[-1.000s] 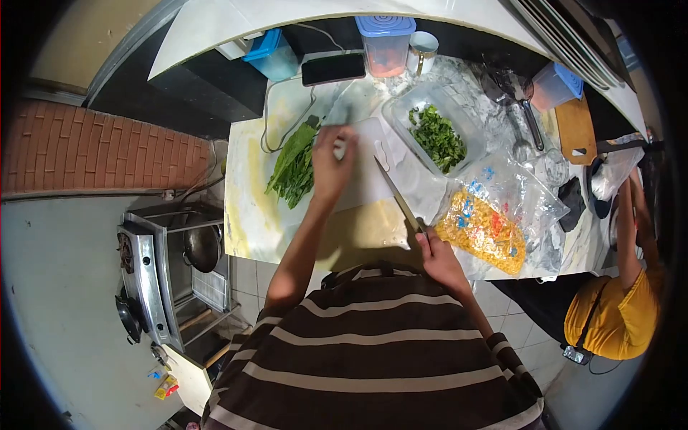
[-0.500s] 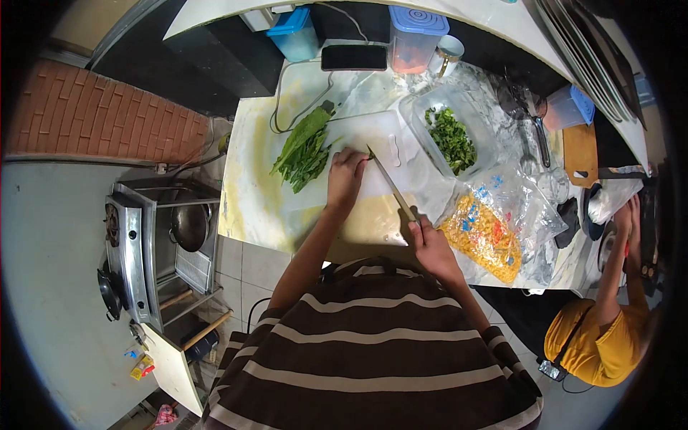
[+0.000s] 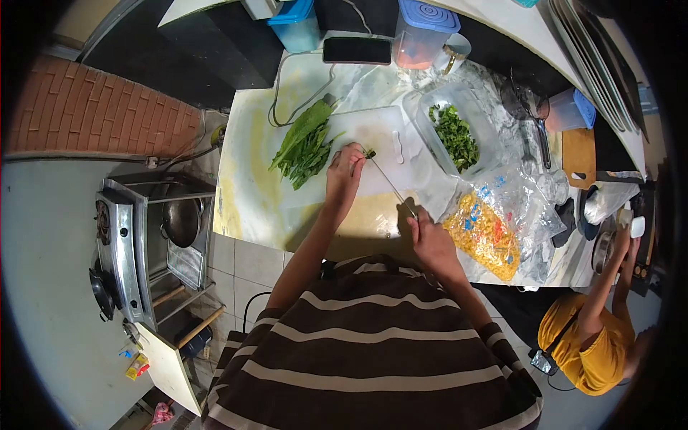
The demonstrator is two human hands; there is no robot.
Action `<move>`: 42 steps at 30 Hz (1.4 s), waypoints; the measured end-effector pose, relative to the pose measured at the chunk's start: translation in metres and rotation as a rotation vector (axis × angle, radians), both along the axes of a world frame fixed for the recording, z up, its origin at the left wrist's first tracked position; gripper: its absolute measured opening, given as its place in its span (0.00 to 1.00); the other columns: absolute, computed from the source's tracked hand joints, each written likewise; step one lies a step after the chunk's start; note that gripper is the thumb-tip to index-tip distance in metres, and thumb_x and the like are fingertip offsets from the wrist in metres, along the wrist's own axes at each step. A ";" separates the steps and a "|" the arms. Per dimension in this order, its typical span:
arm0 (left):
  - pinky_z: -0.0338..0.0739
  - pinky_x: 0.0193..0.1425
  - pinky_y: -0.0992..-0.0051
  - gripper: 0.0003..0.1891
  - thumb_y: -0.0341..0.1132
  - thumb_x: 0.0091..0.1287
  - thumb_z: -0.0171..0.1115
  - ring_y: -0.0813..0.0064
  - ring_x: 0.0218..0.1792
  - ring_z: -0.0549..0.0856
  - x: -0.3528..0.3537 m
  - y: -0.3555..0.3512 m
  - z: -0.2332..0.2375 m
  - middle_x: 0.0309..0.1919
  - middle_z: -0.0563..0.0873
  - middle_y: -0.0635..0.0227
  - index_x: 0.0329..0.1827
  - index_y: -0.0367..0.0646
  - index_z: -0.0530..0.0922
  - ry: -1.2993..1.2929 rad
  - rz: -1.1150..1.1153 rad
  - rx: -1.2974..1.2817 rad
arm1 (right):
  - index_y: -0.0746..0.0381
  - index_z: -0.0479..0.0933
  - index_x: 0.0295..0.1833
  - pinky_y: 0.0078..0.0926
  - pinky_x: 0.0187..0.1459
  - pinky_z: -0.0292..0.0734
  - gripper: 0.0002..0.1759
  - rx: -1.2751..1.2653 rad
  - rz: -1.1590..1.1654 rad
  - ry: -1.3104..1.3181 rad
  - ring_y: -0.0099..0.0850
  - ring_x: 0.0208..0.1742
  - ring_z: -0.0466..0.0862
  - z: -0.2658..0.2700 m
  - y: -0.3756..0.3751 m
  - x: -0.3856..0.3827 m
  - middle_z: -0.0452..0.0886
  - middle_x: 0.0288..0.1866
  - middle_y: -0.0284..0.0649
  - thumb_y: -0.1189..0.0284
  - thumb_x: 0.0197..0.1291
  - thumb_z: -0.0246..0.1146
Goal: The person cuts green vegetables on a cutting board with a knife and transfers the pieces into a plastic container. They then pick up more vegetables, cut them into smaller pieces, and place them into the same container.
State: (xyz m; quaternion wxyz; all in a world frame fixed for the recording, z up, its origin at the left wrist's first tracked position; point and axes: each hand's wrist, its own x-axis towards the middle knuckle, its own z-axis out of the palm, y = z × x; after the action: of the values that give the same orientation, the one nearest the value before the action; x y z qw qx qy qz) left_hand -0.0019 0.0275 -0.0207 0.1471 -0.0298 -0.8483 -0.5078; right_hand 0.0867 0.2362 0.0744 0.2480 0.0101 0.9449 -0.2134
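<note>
My left hand [image 3: 345, 173] is closed on a small bunch of greens at the middle of the white cutting board [image 3: 376, 129]. My right hand [image 3: 433, 246] grips the handle of a knife [image 3: 390, 185], whose tip reaches to the greens beside my left fingertips. Small cut green pieces [image 3: 369, 153] lie at the tip. Whole leafy greens [image 3: 304, 147] rest on the board's left side. To the right of the board, chopped greens [image 3: 456, 138] sit in a clear plastic container [image 3: 485, 123].
A plastic bag of yellow pieces [image 3: 485, 236] lies right of my right hand. Behind the board are a phone [image 3: 357, 50], lidded tubs [image 3: 423, 36] and a mug [image 3: 453, 54]. At the far right a person in yellow [image 3: 589, 340] works with pale items in hand.
The knife has turned so its blade looks thinner, and small cut pieces now show at its tip. My view has shifted slightly. The other person's hands now hold white objects over a pan.
</note>
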 end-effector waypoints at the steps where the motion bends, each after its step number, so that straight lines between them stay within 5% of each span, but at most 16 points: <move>1: 0.79 0.42 0.68 0.15 0.20 0.64 0.64 0.64 0.36 0.83 0.001 0.000 -0.001 0.36 0.84 0.61 0.52 0.40 0.75 -0.003 -0.004 0.002 | 0.64 0.69 0.61 0.59 0.37 0.79 0.24 0.005 0.021 0.020 0.62 0.36 0.84 0.000 0.001 -0.001 0.83 0.31 0.62 0.55 0.76 0.47; 3: 0.79 0.40 0.73 0.15 0.20 0.62 0.66 0.71 0.32 0.83 -0.002 0.000 -0.002 0.34 0.85 0.64 0.51 0.39 0.77 0.042 0.002 -0.035 | 0.64 0.68 0.63 0.59 0.37 0.80 0.24 0.011 0.043 0.046 0.62 0.36 0.84 0.001 0.003 -0.008 0.83 0.31 0.62 0.55 0.76 0.47; 13: 0.80 0.40 0.74 0.13 0.20 0.62 0.66 0.72 0.33 0.85 0.001 0.000 0.005 0.35 0.86 0.63 0.50 0.38 0.78 0.134 0.052 -0.116 | 0.66 0.69 0.64 0.58 0.41 0.80 0.26 -0.022 0.084 0.065 0.63 0.38 0.84 0.003 -0.003 -0.035 0.83 0.33 0.64 0.55 0.76 0.47; 15: 0.80 0.42 0.68 0.09 0.21 0.65 0.63 0.63 0.34 0.85 0.004 0.003 0.009 0.34 0.84 0.60 0.46 0.38 0.76 -0.065 0.173 0.115 | 0.66 0.70 0.64 0.58 0.40 0.80 0.26 -0.068 0.048 -0.004 0.63 0.38 0.84 0.017 0.005 -0.029 0.83 0.34 0.64 0.55 0.76 0.47; 18: 0.80 0.41 0.67 0.08 0.22 0.65 0.64 0.62 0.33 0.86 -0.006 0.001 0.000 0.33 0.85 0.59 0.45 0.39 0.77 -0.060 0.246 0.137 | 0.66 0.70 0.63 0.56 0.39 0.79 0.26 -0.283 -0.104 -0.090 0.66 0.37 0.82 0.015 0.021 -0.013 0.83 0.34 0.63 0.54 0.76 0.48; 21: 0.81 0.42 0.64 0.07 0.23 0.65 0.63 0.57 0.34 0.87 -0.022 0.004 0.007 0.34 0.87 0.56 0.45 0.39 0.77 -0.061 0.222 0.109 | 0.63 0.71 0.63 0.44 0.26 0.77 0.26 -0.427 -0.088 0.132 0.53 0.22 0.82 -0.009 0.037 -0.005 0.81 0.24 0.50 0.52 0.76 0.48; 23: 0.81 0.43 0.64 0.07 0.23 0.66 0.62 0.55 0.34 0.87 -0.031 0.002 0.002 0.35 0.87 0.55 0.45 0.39 0.77 -0.056 0.201 0.026 | 0.59 0.71 0.60 0.28 0.15 0.65 0.26 -0.605 -0.406 -0.470 0.30 0.12 0.70 0.007 0.034 -0.014 0.70 0.17 0.35 0.48 0.76 0.48; 26: 0.82 0.45 0.64 0.07 0.23 0.67 0.59 0.52 0.37 0.87 -0.041 0.003 0.002 0.35 0.87 0.53 0.46 0.38 0.76 -0.107 0.141 -0.029 | 0.55 0.70 0.58 0.20 0.12 0.54 0.25 -0.690 -0.515 -0.574 0.17 0.11 0.59 0.003 0.023 -0.017 0.60 0.17 0.27 0.45 0.75 0.47; 31: 0.82 0.46 0.66 0.09 0.21 0.67 0.57 0.58 0.39 0.88 -0.030 0.009 0.006 0.36 0.87 0.55 0.50 0.37 0.74 -0.100 0.086 0.100 | 0.54 0.66 0.41 0.20 0.11 0.53 0.23 -0.793 -0.481 -0.627 0.18 0.11 0.59 -0.023 0.005 -0.020 0.62 0.18 0.28 0.45 0.75 0.47; 32: 0.82 0.46 0.66 0.09 0.21 0.67 0.57 0.58 0.39 0.88 -0.028 0.008 0.006 0.36 0.87 0.55 0.50 0.37 0.74 -0.101 0.089 0.099 | 0.54 0.66 0.41 0.20 0.11 0.53 0.23 -0.792 -0.478 -0.629 0.18 0.11 0.59 -0.026 0.002 -0.020 0.62 0.18 0.28 0.45 0.75 0.47; 34: 0.82 0.52 0.74 0.11 0.20 0.68 0.57 0.73 0.45 0.87 -0.026 0.008 0.007 0.41 0.87 0.62 0.52 0.36 0.75 -0.261 0.095 0.167 | 0.54 0.65 0.38 0.19 0.11 0.51 0.24 -0.884 -0.519 -0.704 0.17 0.11 0.57 -0.030 -0.001 -0.021 0.61 0.18 0.27 0.44 0.75 0.48; 38: 0.80 0.56 0.75 0.10 0.20 0.69 0.57 0.75 0.46 0.86 -0.023 0.014 0.008 0.44 0.86 0.62 0.52 0.35 0.74 -0.215 0.105 0.435 | 0.53 0.65 0.38 0.17 0.11 0.49 0.23 -1.042 -0.521 -0.825 0.15 0.12 0.56 -0.034 0.007 -0.022 0.61 0.19 0.26 0.44 0.74 0.49; 42: 0.78 0.58 0.75 0.09 0.21 0.71 0.57 0.74 0.47 0.85 -0.027 0.038 0.070 0.46 0.85 0.62 0.52 0.35 0.74 -0.109 -0.056 0.535 | 0.53 0.65 0.39 0.15 0.11 0.48 0.23 -1.081 -0.592 -0.748 0.14 0.12 0.56 0.022 0.021 -0.013 0.61 0.19 0.25 0.44 0.74 0.49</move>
State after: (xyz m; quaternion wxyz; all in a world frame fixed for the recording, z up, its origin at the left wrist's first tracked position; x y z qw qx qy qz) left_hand -0.0287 0.0654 0.0494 0.0897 0.0142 -0.6894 -0.7187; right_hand 0.0738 0.2569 0.0966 0.4571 0.2140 0.5163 -0.6919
